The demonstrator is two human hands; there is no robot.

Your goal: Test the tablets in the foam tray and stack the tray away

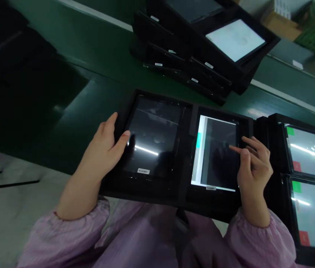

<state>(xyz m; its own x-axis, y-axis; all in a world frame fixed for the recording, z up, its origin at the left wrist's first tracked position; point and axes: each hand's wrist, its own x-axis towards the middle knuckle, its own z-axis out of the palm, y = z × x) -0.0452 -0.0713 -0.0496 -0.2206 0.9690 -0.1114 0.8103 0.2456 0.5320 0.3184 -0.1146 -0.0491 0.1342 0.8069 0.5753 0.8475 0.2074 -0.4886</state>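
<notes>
The left hand [104,149] clamps the left edge of the tray [186,149], thumb over the dark tablet [153,137]. The right hand [254,163] holds nothing, its forefinger pressing the lit tablet [216,152] (right slot). The tray lies across the lap [146,238]. This looks like a screen check; any further tap needs the tray held level.

Green bench [95,48] lies bare at its left end; stacked trays [185,67] block the far side; held tray [186,156] and lit screens [311,186] crowd the near edge.
</notes>
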